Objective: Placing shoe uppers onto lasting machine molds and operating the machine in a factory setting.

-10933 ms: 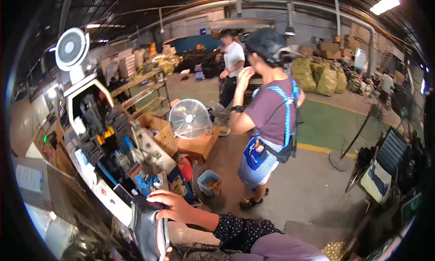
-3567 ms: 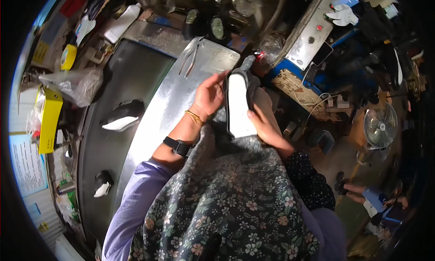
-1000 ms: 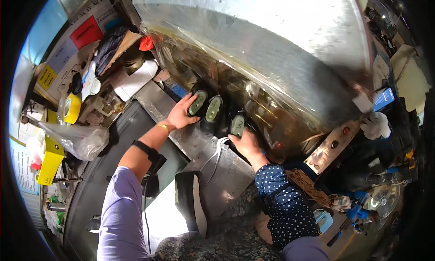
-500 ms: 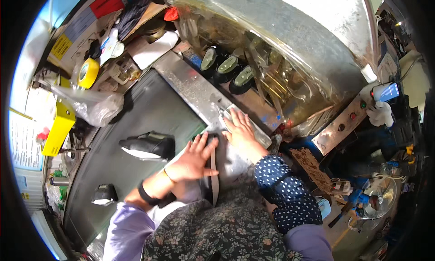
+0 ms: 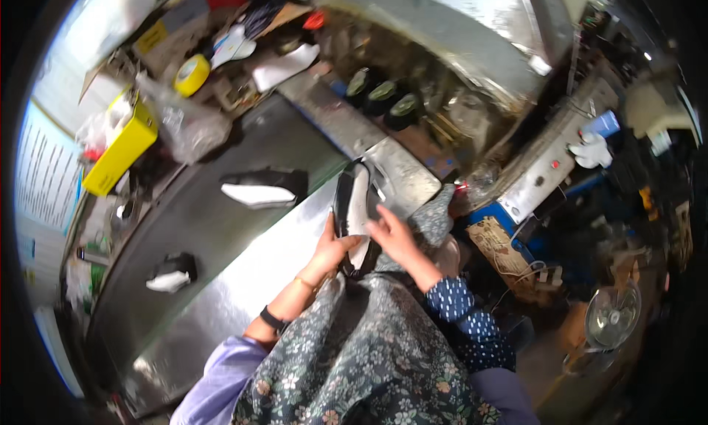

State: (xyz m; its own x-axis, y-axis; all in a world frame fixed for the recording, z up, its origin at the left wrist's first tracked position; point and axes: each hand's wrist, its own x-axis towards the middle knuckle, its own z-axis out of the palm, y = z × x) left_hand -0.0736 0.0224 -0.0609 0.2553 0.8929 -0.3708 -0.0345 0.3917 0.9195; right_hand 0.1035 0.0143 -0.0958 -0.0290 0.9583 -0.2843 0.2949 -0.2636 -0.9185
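A black shoe with a long white underside (image 5: 358,204) stands out in front of my apron, toe pointing away from me. My left hand (image 5: 330,248) is closed around its left side near the lower end, thumb across the white part. Just to the right of the shoe, my right hand (image 5: 394,237) has its fingers apart, with the fingertips at the white edge. Motion blurs it, and whether it touches cannot be told. Beyond the shoe lies a bare metal plate (image 5: 405,176).
Two more black-and-white shoes, one farther (image 5: 262,187) and one nearer (image 5: 173,272), lie on a dark belt (image 5: 214,241) at left. Several dark shoes (image 5: 382,97) stand in a recess behind. A control panel (image 5: 549,171) and a fan (image 5: 612,316) are at right.
My left hand has gone from spread fingers to a grip on the shoe, which is now turned white side up. My right hand has drawn back from the metal plate toward the shoe.
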